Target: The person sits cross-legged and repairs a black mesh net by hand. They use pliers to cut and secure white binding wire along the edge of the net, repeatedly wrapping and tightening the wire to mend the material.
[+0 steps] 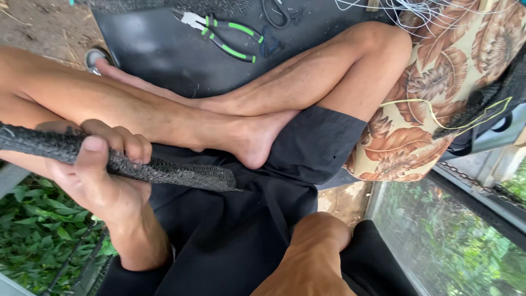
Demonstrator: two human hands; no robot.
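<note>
My left hand point(101, 170) is closed round a rolled black mesh point(164, 171), its long axis running left to right across my lap. My right hand point(320, 235) rests below; its fingers are hidden. Pliers point(227, 35) lie far off.

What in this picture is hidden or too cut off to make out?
- Right hand: fingers tucked behind the shorts, head view.
- Mesh strip in the left hand: far end cut off by the left edge.
- Scissors: blades cut off by the top edge.

Daylight outdoors; dirt ground point(38, 24), green foliage point(33, 230), leaf-patterned cushion point(438, 93).
</note>
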